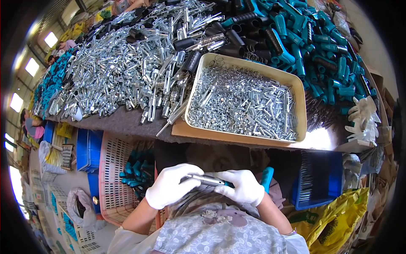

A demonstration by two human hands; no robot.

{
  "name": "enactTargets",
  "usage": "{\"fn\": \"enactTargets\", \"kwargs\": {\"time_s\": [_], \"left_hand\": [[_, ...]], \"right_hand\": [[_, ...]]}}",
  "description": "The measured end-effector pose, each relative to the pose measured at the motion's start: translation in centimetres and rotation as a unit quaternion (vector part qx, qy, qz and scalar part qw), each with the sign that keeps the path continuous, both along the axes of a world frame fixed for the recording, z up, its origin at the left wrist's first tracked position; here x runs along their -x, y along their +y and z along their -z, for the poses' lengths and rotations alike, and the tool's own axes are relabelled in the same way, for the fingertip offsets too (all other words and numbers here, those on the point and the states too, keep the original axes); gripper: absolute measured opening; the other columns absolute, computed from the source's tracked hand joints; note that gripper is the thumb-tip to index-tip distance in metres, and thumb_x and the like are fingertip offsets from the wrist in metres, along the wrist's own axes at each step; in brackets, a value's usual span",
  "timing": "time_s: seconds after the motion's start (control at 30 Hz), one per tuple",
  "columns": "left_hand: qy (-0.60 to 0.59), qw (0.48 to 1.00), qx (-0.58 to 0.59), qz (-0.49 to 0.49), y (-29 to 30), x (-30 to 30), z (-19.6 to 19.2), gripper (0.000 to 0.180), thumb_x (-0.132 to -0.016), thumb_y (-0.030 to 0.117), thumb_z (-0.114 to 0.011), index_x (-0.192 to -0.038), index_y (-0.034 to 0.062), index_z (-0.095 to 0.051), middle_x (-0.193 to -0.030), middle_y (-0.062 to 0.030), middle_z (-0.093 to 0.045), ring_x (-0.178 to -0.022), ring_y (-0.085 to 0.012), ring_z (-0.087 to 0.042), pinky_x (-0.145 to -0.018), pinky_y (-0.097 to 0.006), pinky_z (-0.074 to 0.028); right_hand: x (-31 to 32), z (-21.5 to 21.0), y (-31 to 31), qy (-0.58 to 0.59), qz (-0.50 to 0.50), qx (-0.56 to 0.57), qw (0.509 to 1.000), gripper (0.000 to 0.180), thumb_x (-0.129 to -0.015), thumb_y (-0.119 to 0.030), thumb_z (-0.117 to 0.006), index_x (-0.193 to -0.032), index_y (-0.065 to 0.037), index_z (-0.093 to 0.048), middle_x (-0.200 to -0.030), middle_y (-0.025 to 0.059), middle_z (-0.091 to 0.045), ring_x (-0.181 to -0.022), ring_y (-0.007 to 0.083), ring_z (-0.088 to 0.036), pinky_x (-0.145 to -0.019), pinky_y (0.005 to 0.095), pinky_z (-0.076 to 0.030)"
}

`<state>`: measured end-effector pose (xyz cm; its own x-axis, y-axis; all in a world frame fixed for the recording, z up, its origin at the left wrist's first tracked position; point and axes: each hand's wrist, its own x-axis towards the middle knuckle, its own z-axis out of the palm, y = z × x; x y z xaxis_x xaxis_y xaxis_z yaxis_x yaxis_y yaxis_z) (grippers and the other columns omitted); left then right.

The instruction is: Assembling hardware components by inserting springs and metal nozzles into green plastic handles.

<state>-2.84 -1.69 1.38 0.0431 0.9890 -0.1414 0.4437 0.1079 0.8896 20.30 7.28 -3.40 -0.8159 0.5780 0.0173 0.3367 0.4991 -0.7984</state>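
Both my hands wear white gloves and meet in front of my patterned apron. My left hand [171,186] is closed round one end of a slim silvery metal tube [207,180]. On the tube's other end, where a bit of dark teal shows, my right hand [243,186] is closed, thumb underneath. The tube lies nearly level, tipping down slightly to the right. Its two ends are hidden by my fingers. Just right of my right wrist, a teal grip [266,178] sticks up; what it belongs to is hidden.
Ahead, a cream tray [301,112] of small metal parts stands on the bench, between heaped metal pieces [110,80] and teal-and-black handles [292,42]. Gloves [363,118] lie at the right edge. Below are a pink basket [113,182], a blue bin [330,186] and a yellow sack [342,224].
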Motion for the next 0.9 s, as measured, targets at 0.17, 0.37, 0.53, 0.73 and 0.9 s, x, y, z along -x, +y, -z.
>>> {"fn": "enactTargets", "kwargs": {"time_s": [0.17,0.37,0.53,0.73,0.9], "left_hand": [[0.125,0.96,-0.249,0.021,0.2,0.0,-0.3,0.022,-0.074,-0.003,-0.072,-0.094,0.0052,-0.071,-0.106,-0.013,-0.064,-0.097,-0.0259,-0.063,-0.081,-0.034,-0.053],[0.072,0.981,-0.163,0.071,0.2,0.3,0.9,0.022,-0.079,0.003,-0.071,-0.101,0.0073,-0.071,-0.098,-0.0106,-0.068,-0.091,-0.0268,-0.065,-0.08,-0.036,-0.053],[0.127,0.96,-0.248,-0.016,0.3,-0.5,0.8,0.035,-0.072,0.005,-0.078,-0.106,0.0063,-0.069,-0.099,-0.0111,-0.066,-0.091,-0.0277,-0.064,-0.08,-0.037,-0.053],[0.122,0.932,-0.324,0.105,0.6,0.4,1.6,0.027,-0.077,0.002,-0.072,-0.103,0.0086,-0.072,-0.101,-0.0108,-0.068,-0.091,-0.0269,-0.065,-0.08,-0.036,-0.053],[0.056,0.992,-0.112,-0.023,0.5,-0.5,0.5,0.031,-0.076,0.005,-0.073,-0.107,0.0057,-0.069,-0.104,-0.0115,-0.066,-0.096,-0.0317,-0.065,-0.083,-0.037,-0.053]], "right_hand": [[-0.5,0.6,0.0,0.025,0.016,-0.003,1.0,0.039,-0.086,-0.039,-0.069,-0.115,-0.012,-0.068,-0.086,0.0144,-0.069,-0.077,0.0355,-0.067,-0.068,0.0418,-0.053],[-0.2,0.4,-0.1,0.01,0.01,-0.022,1.0,0.038,-0.086,-0.039,-0.069,-0.113,-0.012,-0.069,-0.084,0.0142,-0.068,-0.075,0.036,-0.067,-0.066,0.0421,-0.053],[-0.4,0.9,0.0,0.022,0.025,-0.036,0.999,0.038,-0.086,-0.039,-0.069,-0.112,-0.012,-0.069,-0.084,0.0143,-0.068,-0.074,0.0361,-0.067,-0.066,0.0423,-0.053],[-0.5,0.6,0.1,0.028,0.018,-0.044,0.998,0.038,-0.086,-0.04,-0.068,-0.111,-0.011,-0.068,-0.084,0.0139,-0.068,-0.074,0.036,-0.067,-0.065,0.0425,-0.053],[-0.5,1.0,0.2,0.001,0.028,-0.063,0.998,0.038,-0.086,-0.039,-0.068,-0.112,-0.012,-0.068,-0.085,0.0137,-0.068,-0.074,0.0354,-0.067,-0.065,0.0422,-0.053]]}}
